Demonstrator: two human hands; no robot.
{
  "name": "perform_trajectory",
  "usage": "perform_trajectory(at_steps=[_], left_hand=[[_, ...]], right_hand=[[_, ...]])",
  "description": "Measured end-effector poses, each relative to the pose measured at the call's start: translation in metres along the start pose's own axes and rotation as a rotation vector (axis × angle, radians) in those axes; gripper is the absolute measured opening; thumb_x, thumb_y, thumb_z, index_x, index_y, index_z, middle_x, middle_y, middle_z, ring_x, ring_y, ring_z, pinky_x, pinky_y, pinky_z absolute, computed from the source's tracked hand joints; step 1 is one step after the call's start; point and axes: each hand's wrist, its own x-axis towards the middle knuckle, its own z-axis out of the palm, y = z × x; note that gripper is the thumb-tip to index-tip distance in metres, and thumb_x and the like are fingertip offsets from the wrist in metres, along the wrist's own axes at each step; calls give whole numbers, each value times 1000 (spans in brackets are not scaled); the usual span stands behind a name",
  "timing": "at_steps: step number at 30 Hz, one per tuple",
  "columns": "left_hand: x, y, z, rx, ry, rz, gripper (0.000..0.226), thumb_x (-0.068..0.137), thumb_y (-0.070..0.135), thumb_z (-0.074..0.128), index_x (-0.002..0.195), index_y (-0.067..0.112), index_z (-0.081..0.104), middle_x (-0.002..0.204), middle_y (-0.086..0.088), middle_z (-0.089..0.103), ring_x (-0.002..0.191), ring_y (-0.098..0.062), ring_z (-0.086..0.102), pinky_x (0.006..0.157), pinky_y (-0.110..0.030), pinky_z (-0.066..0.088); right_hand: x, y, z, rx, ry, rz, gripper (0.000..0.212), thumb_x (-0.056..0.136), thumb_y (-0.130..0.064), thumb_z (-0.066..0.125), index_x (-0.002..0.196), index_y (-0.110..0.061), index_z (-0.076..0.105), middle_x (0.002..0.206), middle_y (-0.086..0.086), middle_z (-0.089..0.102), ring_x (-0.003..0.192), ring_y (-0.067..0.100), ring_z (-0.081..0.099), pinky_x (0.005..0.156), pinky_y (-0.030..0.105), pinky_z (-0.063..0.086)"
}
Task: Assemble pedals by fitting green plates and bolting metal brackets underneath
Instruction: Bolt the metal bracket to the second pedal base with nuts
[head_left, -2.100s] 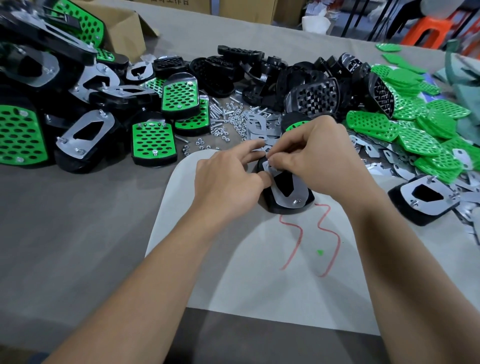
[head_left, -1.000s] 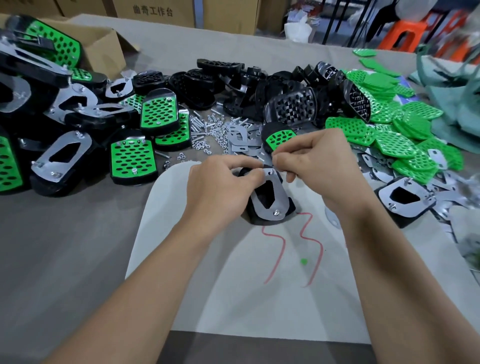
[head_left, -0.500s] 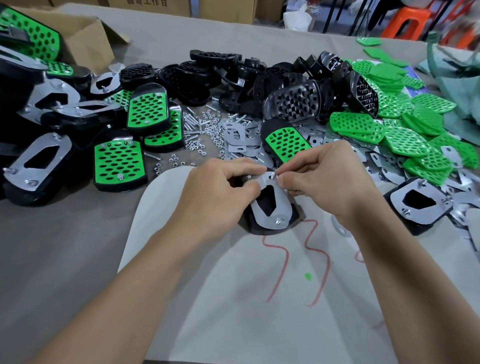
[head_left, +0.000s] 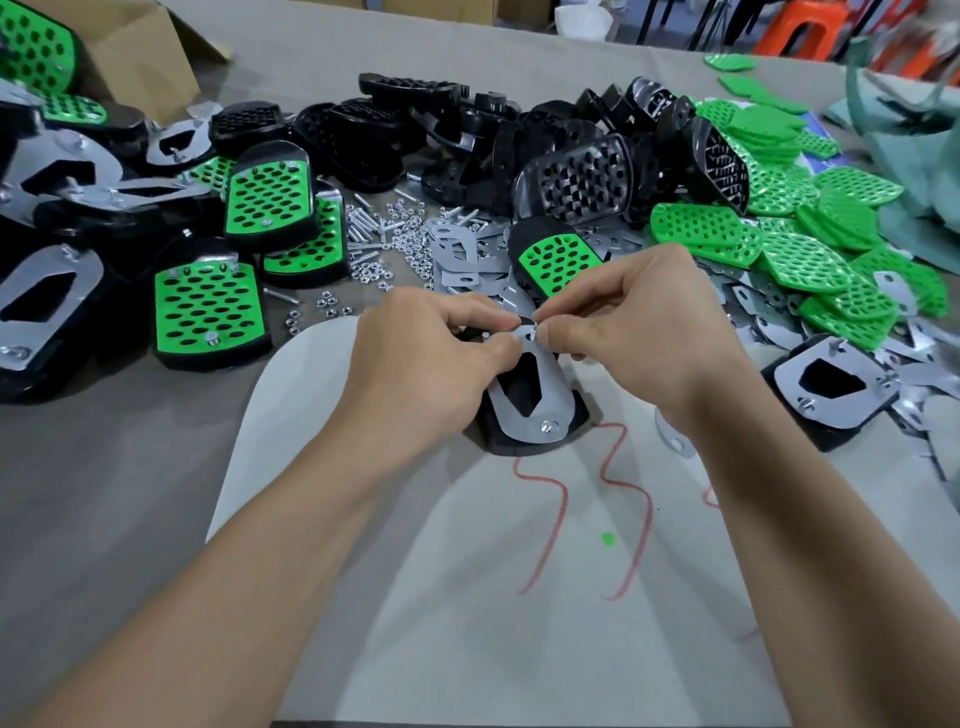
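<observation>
The black pedal (head_left: 524, 444) lies upside down on the white sheet (head_left: 467, 597) in front of me, its metal bracket (head_left: 553, 397) facing up with the near bolt (head_left: 546, 427) standing through it. My left hand (head_left: 431, 364) grips the pedal's far left side, fingers curled and thumb pressing on the bracket. My right hand (head_left: 639, 322) pinches thumb and forefinger at the tip of the far bolt (head_left: 533, 329); anything between them is too small to make out.
</observation>
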Motion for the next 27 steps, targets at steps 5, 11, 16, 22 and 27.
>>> perform_trajectory(at_steps=[5, 11, 16, 22, 27], left_hand=[[1, -2, 0, -3, -13, -5, 11, 77, 26, 86, 79, 36, 80, 88, 35, 71, 81, 9, 69, 76, -18, 54], [3, -4, 0, 36, -8, -17, 9, 78, 32, 85, 84, 37, 81, 90, 32, 73, 81, 11, 67, 69, -9, 47], [2, -4, 1, 18, -9, -26, 9, 78, 31, 86, 84, 36, 82, 90, 30, 74, 80, 8, 68, 70, -14, 49], [3, -5, 2, 20, 1, -32, 11, 77, 29, 85, 81, 38, 81, 92, 30, 74, 81, 11, 67, 68, -9, 45], [2, -4, 1, 17, -10, -29, 11, 78, 29, 86, 79, 38, 80, 92, 29, 74, 79, 9, 68, 69, -15, 46]], right_hand=[[3, -6, -1, -170, -31, -62, 22, 71, -15, 85, 62, -33, 77, 56, -17, 68, 52, -2, 61, 51, 13, 45], [3, -18, 0, -422, 20, -156, 14, 73, -26, 82, 61, -27, 75, 55, -8, 66, 59, 7, 63, 56, 20, 51], [3, -17, -2, -359, -8, -122, 11, 71, -21, 84, 64, -25, 77, 54, -7, 67, 55, 8, 64, 54, 22, 54], [4, -15, -5, -276, -52, -100, 14, 67, -14, 85, 64, -25, 78, 55, -11, 69, 49, 2, 65, 50, 15, 51], [6, -19, -4, -324, -70, -123, 15, 68, -12, 84, 64, -26, 78, 56, -14, 68, 53, 3, 65, 48, 12, 49]])
